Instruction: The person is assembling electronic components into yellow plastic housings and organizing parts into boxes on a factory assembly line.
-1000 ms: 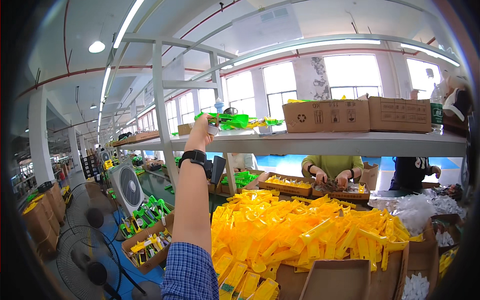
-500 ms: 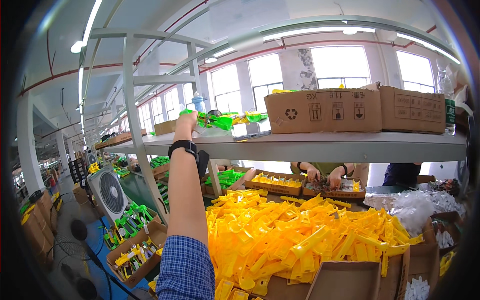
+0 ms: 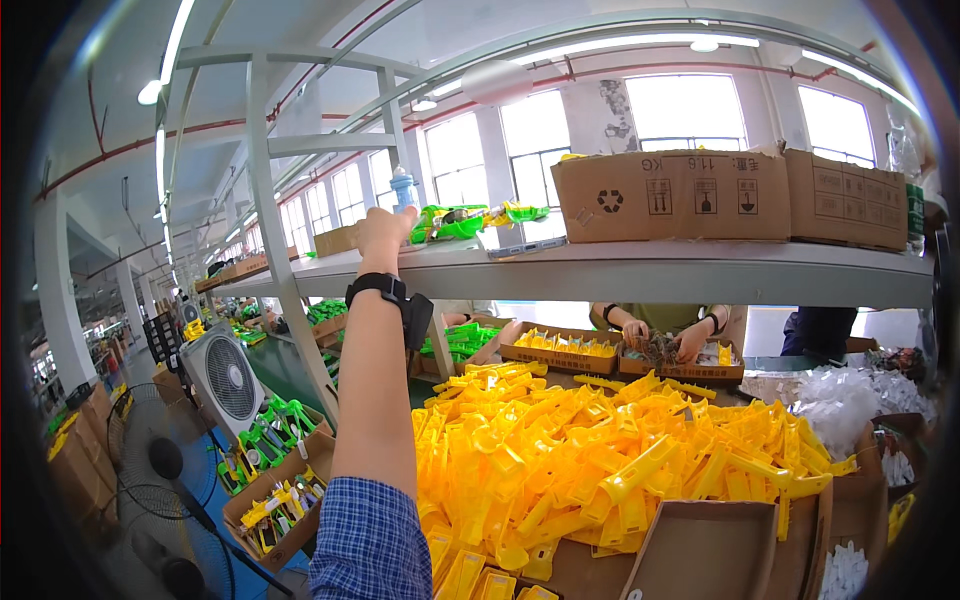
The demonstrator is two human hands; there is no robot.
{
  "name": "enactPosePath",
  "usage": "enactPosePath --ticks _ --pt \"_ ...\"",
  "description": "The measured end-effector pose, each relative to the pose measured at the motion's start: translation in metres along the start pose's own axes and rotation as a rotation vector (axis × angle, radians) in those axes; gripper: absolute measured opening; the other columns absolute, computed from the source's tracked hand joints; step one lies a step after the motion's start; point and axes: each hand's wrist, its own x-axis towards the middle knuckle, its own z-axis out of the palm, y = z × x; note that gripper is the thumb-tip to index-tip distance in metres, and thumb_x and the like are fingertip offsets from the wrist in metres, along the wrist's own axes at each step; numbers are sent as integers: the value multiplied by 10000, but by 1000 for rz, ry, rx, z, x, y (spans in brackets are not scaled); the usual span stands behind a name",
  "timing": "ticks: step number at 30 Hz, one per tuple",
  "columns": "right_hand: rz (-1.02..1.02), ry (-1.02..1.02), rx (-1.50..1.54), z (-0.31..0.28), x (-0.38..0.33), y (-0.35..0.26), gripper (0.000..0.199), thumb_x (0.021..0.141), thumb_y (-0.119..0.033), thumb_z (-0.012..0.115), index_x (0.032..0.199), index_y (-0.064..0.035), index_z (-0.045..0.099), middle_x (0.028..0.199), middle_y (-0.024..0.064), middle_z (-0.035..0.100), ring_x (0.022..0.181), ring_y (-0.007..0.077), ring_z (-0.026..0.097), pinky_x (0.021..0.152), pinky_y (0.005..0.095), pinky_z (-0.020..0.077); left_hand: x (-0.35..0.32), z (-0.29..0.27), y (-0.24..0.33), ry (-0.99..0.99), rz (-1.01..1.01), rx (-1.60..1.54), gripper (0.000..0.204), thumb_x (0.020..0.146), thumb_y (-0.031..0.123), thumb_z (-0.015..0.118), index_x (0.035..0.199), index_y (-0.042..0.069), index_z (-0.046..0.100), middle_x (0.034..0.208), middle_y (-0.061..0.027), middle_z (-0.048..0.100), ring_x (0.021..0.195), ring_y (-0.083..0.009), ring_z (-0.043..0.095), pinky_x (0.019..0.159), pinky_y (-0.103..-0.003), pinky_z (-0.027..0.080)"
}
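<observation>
the left hand (image 3: 385, 232) is stretched up and forward to the shelf (image 3: 620, 270), its back turned to the view; whether the fingers are closed on anything cannot be told, since they are hidden. the right hand is not seen. just beside the left hand, green plastic parts (image 3: 450, 222) are laid on the shelf, seemingly apart from the other colour for sorting, and a light-blue bottle (image 3: 402, 190) is stood behind it. farther right, a flat phone-like device (image 3: 527, 249) is laid near the front edge (perhaps so that it can be reached easily), beside a cardboard box (image 3: 670, 200). below, yellow plastic parts (image 3: 600, 450) are heaped loose, presumably for picking from either side, with a shallow cardboard tray (image 3: 705, 555) set at the near edge. beyond the heap, a dark tangled bunch (image 3: 652, 349) is handled by a co-worker's hands (image 3: 692, 346).
</observation>
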Motion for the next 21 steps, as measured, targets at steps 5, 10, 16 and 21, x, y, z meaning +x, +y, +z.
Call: enactPosePath --ticks 5,10,16,21 --pt "12 86 -43 8 6 1 577 857 -200 560 1330 -49 266 1043 61 496 829 121 509 665 235 443 -17 -21 5 608 178 -290 578 747 443 584 1074 -25 491 1055 -217 513 1036 -349 476 882 -441 380" --pt "-13 11 36 18 9 -5 701 791 -338 620 1327 -94 239 1205 100 430 1076 236 488 839 397 467 -135 -85 40 873 1000 -589 457 759 242 640 1088 -20 460 1136 -169 489 1002 -301 473 906 -367 337" --pt "23 -101 91 17 1 -19 705 788 -217 624 1338 -18 231 1249 112 405 1151 198 409 958 321 338 -387 -77 31 -456 1883 -685 267 641 212 630 867 105 535 834 -33 535 795 -178 534 662 -267 422" --pt "-7 -171 71 7 -13 -29 719 792 -204 613 1347 -6 202 1260 117 395 1168 204 395 978 329 315 -496 -28 5 -1027 2040 -11 102 701 181 580 765 102 576 812 -20 524 839 -175 528 662 -274 431"
